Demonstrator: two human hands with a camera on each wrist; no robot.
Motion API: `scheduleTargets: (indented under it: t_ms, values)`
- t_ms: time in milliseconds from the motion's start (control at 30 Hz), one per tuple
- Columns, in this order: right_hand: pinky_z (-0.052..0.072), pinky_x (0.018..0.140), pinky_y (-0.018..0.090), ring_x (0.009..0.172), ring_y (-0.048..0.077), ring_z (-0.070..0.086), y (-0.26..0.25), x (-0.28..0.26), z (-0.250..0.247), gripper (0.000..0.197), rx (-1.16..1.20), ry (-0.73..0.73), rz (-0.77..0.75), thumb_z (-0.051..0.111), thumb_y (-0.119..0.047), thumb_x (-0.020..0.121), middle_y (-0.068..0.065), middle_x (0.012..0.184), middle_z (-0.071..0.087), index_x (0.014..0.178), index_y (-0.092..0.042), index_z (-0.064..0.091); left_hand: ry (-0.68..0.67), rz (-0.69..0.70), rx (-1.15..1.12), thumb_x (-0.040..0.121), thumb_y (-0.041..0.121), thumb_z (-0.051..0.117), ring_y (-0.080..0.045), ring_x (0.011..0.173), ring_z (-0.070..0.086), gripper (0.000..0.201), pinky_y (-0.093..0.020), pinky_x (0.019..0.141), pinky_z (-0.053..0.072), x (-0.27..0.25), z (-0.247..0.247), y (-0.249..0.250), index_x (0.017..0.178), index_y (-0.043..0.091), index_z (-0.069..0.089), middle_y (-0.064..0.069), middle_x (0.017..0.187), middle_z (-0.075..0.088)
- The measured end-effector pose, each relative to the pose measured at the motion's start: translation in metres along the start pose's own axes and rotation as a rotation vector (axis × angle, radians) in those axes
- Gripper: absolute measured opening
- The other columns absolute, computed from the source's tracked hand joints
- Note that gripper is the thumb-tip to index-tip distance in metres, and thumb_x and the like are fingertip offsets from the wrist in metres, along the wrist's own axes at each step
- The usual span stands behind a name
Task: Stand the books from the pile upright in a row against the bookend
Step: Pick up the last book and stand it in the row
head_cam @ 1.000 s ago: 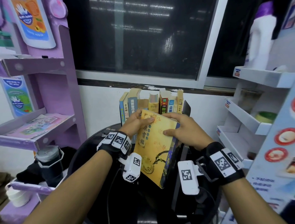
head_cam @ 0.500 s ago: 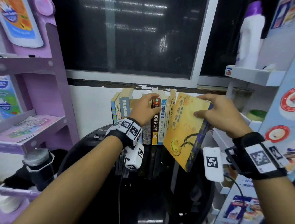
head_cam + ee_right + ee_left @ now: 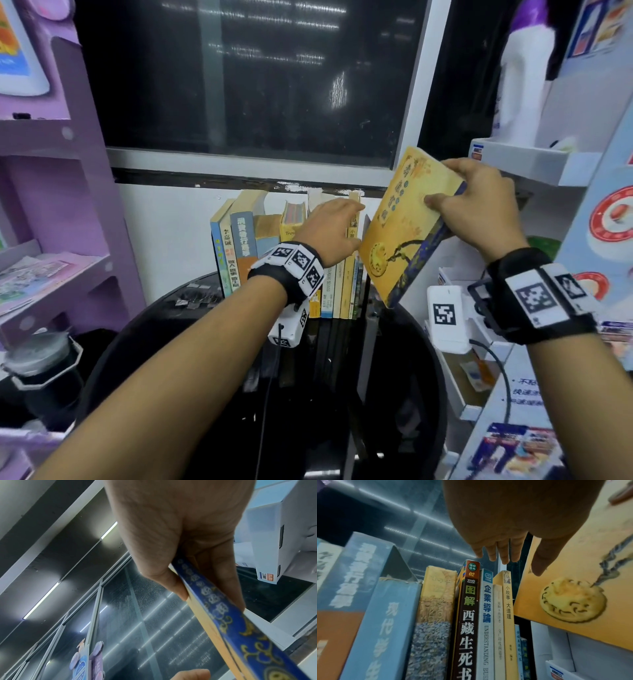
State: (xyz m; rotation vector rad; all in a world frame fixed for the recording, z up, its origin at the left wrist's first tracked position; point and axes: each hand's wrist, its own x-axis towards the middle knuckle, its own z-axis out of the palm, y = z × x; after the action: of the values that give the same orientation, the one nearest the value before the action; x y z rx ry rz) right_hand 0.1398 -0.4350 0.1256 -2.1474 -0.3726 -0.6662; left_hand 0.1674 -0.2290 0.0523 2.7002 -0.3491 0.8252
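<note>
I now have the large yellow paperback with the dark blue spine [image 3: 407, 228] raised clear of the glossy black round surface [image 3: 404, 394], up and to the right of where it lay low in front of me a second ago, when both my hands were on its cover. My right hand [image 3: 479, 209] carries it alone: thumb on the yellow front cover, the other fingers [image 3: 223, 577] behind, pinching it across the spine near its top edge. The book hangs tilted, its top leaning right toward the white display shelf [image 3: 534, 161], its lower corner just right of the last standing volume.

My left hand [image 3: 330, 226] has let go of the cover and gone to the row of upright books [image 3: 274, 253]. Its fingers are straight and spread at the tops of the thin cream-spined books at the right end; whether they press them or hover just above, I cannot tell. The thumb reaches toward the yellow cover.

The bookend itself I cannot make out for certain; a dark upright edge shows just right of my left fingers.

My reading: the book is past the lift and into the placing. It needs turning upright and lowering beside the end of the row, while the left hand steadies the books.
</note>
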Motion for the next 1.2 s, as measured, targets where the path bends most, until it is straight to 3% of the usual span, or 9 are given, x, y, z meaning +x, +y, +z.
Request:
scheduleTargets:
  t_ms: [200, 400, 467, 533, 767, 833, 900, 1000, 1200]
  values:
    - [0.058, 0.079, 0.046, 0.101, 0.028, 0.062, 0.005, 0.019, 0.014, 0.048, -0.025, 0.031, 0.0, 0.069, -0.019, 0.083, 0.006, 0.107, 0.067, 0.13, -0.025, 0.057, -0.081, 0.065, 0.138, 0.087, 0.034, 0.061, -0.019, 0.142, 0.025, 0.068, -0.034, 0.117, 0.016, 0.025, 0.013, -0.007, 0.146, 0.017, 0.033, -0.002, 0.155, 0.03]
    - [0.057, 0.083, 0.047, 0.104, 0.03, 0.061, 0.01, 0.032, 0.031, 0.051, -0.007, 0.036, 0.002, 0.069, -0.02, 0.082, 0.004, 0.114, 0.066, 0.132, -0.022, 0.056, -0.082, 0.091, 0.219, 0.085, 0.031, 0.059, -0.022, 0.14, 0.031, 0.066, -0.037, 0.117, 0.021, 0.026, 0.028, -0.015, 0.145, 0.019, 0.034, -0.001, 0.155, 0.031]
    - [0.053, 0.089, 0.037, 0.099, 0.023, 0.059, 0.013, 0.037, 0.033, 0.049, -0.024, 0.034, -0.003, 0.067, -0.018, 0.084, 0.002, 0.112, 0.066, 0.132, -0.02, 0.057, -0.057, 0.104, 0.238, 0.084, 0.026, 0.057, -0.022, 0.138, 0.035, 0.063, -0.036, 0.114, 0.025, 0.024, 0.028, -0.018, 0.144, 0.018, 0.037, -0.001, 0.154, 0.032]
    - [0.047, 0.081, 0.024, 0.088, 0.014, 0.053, 0.017, 0.041, 0.036, 0.046, -0.048, 0.037, 0.0, 0.065, -0.015, 0.087, -0.002, 0.107, 0.064, 0.132, -0.019, 0.057, -0.033, 0.11, 0.255, 0.084, 0.021, 0.054, -0.023, 0.134, 0.04, 0.06, -0.036, 0.111, 0.031, 0.022, 0.026, -0.022, 0.142, 0.018, 0.039, -0.001, 0.153, 0.034]
    - [0.038, 0.079, 0.021, 0.099, 0.014, 0.049, 0.015, 0.044, 0.044, 0.049, -0.087, 0.057, -0.002, 0.062, -0.017, 0.091, 0.004, 0.124, 0.062, 0.138, -0.02, 0.051, -0.004, 0.117, 0.287, 0.084, 0.02, 0.051, -0.022, 0.127, 0.048, 0.055, -0.035, 0.104, 0.038, 0.019, 0.021, -0.03, 0.138, 0.022, 0.044, 0.003, 0.15, 0.039]
    - [0.044, 0.088, 0.027, 0.112, 0.022, 0.053, 0.013, 0.044, 0.049, 0.05, -0.098, 0.069, -0.009, 0.062, -0.018, 0.091, 0.005, 0.126, 0.062, 0.14, -0.021, 0.049, -0.001, 0.118, 0.298, 0.084, 0.019, 0.05, -0.022, 0.128, 0.047, 0.055, -0.035, 0.105, 0.036, 0.018, 0.02, -0.031, 0.138, 0.022, 0.043, 0.003, 0.15, 0.039]
    - [0.049, 0.093, 0.036, 0.111, 0.025, 0.057, 0.011, 0.044, 0.054, 0.05, -0.084, 0.08, -0.025, 0.061, -0.016, 0.091, 0.007, 0.126, 0.062, 0.139, -0.018, 0.048, -0.005, 0.116, 0.302, 0.084, 0.019, 0.05, -0.022, 0.128, 0.047, 0.055, -0.035, 0.106, 0.035, 0.017, 0.02, -0.031, 0.138, 0.021, 0.043, 0.002, 0.15, 0.039]
    - [0.049, 0.094, 0.036, 0.107, 0.024, 0.057, 0.011, 0.045, 0.063, 0.047, -0.088, 0.084, -0.026, 0.058, -0.013, 0.093, 0.01, 0.126, 0.062, 0.138, -0.017, 0.047, -0.012, 0.115, 0.302, 0.082, 0.018, 0.051, -0.023, 0.127, 0.047, 0.056, -0.036, 0.107, 0.033, 0.017, 0.019, -0.033, 0.137, 0.021, 0.044, 0.0, 0.149, 0.041]
    - [0.054, 0.086, 0.049, 0.1, 0.037, 0.06, 0.015, 0.041, 0.08, 0.043, -0.18, 0.103, -0.03, 0.054, -0.012, 0.092, 0.017, 0.113, 0.063, 0.134, -0.016, 0.045, -0.016, 0.115, 0.304, 0.083, 0.018, 0.051, -0.022, 0.13, 0.045, 0.056, -0.035, 0.11, 0.031, 0.018, 0.021, -0.034, 0.139, 0.02, 0.043, 0.0, 0.148, 0.041]
